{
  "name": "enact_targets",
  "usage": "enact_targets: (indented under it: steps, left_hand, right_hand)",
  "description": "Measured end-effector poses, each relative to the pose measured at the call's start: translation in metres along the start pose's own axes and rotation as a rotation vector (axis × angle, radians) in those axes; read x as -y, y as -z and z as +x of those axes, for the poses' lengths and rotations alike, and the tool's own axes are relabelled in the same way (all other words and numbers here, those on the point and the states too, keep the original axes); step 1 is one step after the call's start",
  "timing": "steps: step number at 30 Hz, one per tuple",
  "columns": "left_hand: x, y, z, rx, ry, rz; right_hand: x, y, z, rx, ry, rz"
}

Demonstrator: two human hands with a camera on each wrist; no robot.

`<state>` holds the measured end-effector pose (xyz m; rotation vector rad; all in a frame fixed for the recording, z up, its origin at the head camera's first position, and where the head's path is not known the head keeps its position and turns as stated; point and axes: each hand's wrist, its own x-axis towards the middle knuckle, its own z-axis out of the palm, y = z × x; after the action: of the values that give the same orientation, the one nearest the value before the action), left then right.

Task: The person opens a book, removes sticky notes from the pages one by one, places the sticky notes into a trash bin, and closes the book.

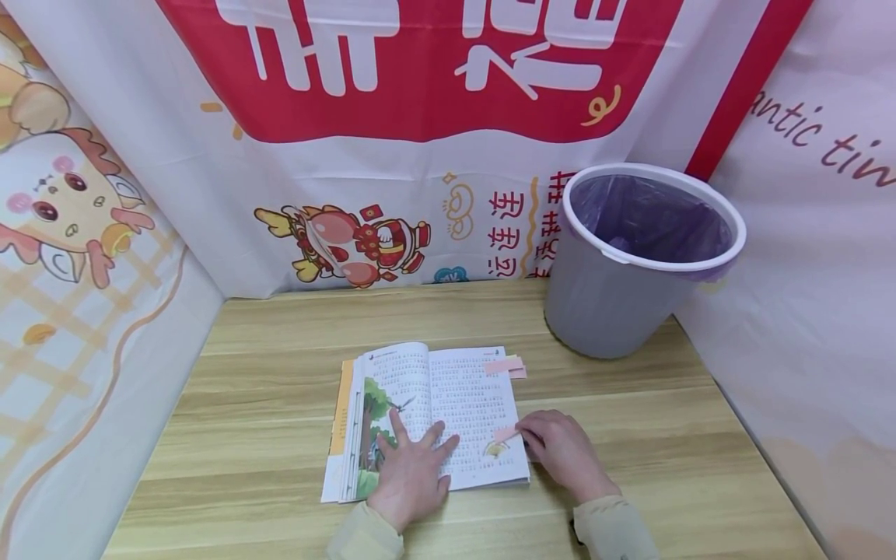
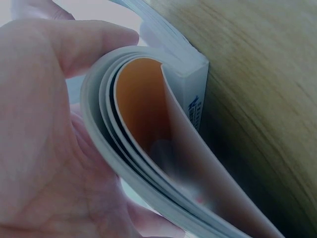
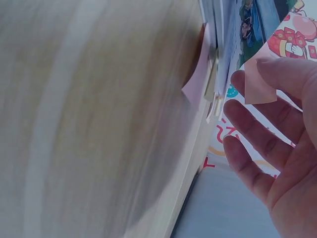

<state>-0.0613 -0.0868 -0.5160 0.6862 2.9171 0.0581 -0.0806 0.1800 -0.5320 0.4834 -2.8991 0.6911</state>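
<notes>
An open book (image 1: 465,397) with printed text and a coloured picture of trees lies on the table. My left hand (image 1: 413,470) rests spread across its left page and the middle fold. In the left wrist view the book's pages (image 2: 94,106) curve under that hand near the spine. My right hand (image 1: 560,451) is at the right page's edge, thumb and index finger pinching a pink sticky note (image 3: 260,87). In the head view this sticky note (image 1: 505,433) overlaps the page just above a small round picture. Other pink sticky tabs (image 1: 505,365) stick out at the upper right edge.
A grey trash bin (image 1: 609,303) with a purple liner stands at the table's back right. The wooden table (image 1: 245,404) meets printed cloth (image 1: 434,117) at the back and on both sides.
</notes>
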Motion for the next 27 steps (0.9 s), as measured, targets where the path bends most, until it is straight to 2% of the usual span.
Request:
enact_targets:
  steps: [14,21,27]
  left_hand:
    - [-0.001,0.001,-0.003,-0.013,0.003,-0.009]
    - [0.000,0.000,-0.002,-0.022,-0.003,0.005]
    - [0.000,-0.002,0.000,-0.020,-0.009,0.018]
  right_hand:
    - [0.000,0.008,0.002,-0.006,-0.035,0.059]
    - [-0.005,0.003,0.002,0.069,0.004,0.061]
    - [-0.010,-0.004,0.001,0.051,0.040,0.045]
